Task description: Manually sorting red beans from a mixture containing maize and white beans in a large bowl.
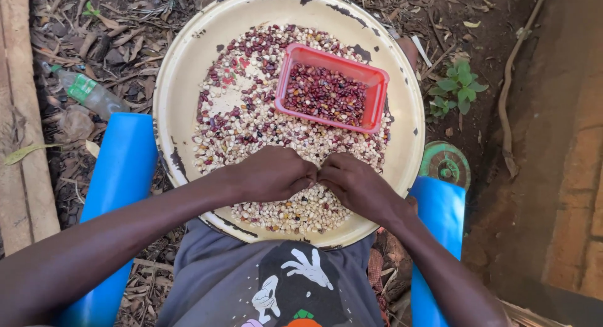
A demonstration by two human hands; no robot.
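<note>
A chipped cream enamel tray (182,69) is covered with mixed pale maize kernels and red beans (245,123). Near its front edge the left hand (271,174) and right hand (357,187) are pressed together, fingers curled into the grains; whether anything is pinched cannot be told. A red plastic tub (377,104) of sorted beans is set toward the far right edge.

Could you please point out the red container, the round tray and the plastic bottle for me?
red container (379,95): head view, right wall.
round tray (182,57): head view, bare left rim.
plastic bottle (94,96): head view, clear body.
</note>
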